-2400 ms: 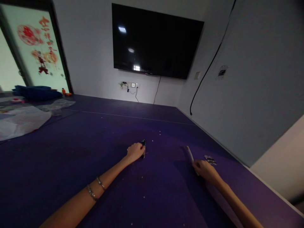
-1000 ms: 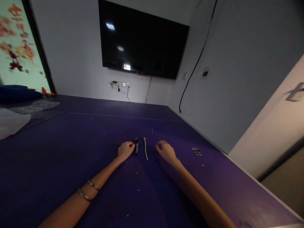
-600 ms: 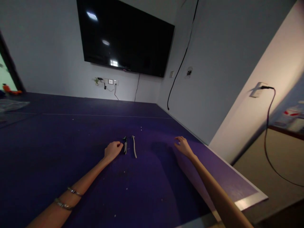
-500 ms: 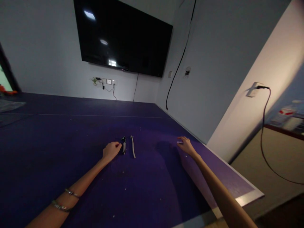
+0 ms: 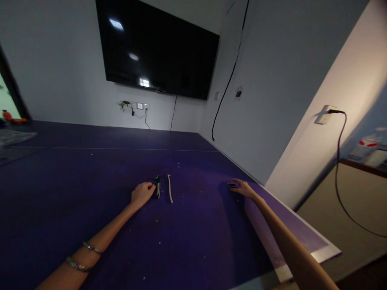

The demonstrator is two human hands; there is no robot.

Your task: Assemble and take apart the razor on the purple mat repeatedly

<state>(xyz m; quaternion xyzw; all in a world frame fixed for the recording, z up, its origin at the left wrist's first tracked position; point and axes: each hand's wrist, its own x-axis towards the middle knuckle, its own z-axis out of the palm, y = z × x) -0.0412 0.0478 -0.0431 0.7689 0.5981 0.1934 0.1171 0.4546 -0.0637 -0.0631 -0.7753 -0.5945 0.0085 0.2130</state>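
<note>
My left hand rests on the purple tabletop with its fingers curled in. Just right of its fingertips lies a slim black-and-silver object, shaped somewhat like a razor; whether they touch I cannot tell. Beside that is a thin, pale, slightly curved stick with a small crosspiece at its far end. Over on the right, my right hand has thumb and fingers around a small dark flat piece with light marks, low over the table. Its exact kind is too small to make out.
A large television hangs on the wall behind the table. A black cable dangles near the back right corner. Clear plastic lies at the far left. Small white specks dot the surface. The table's right edge borders a gap.
My right hand has shifted slightly to the right, and more of the small dark piece shows between its fingers. My left hand stays beside the black-and-silver object. The view has tilted slightly.
</note>
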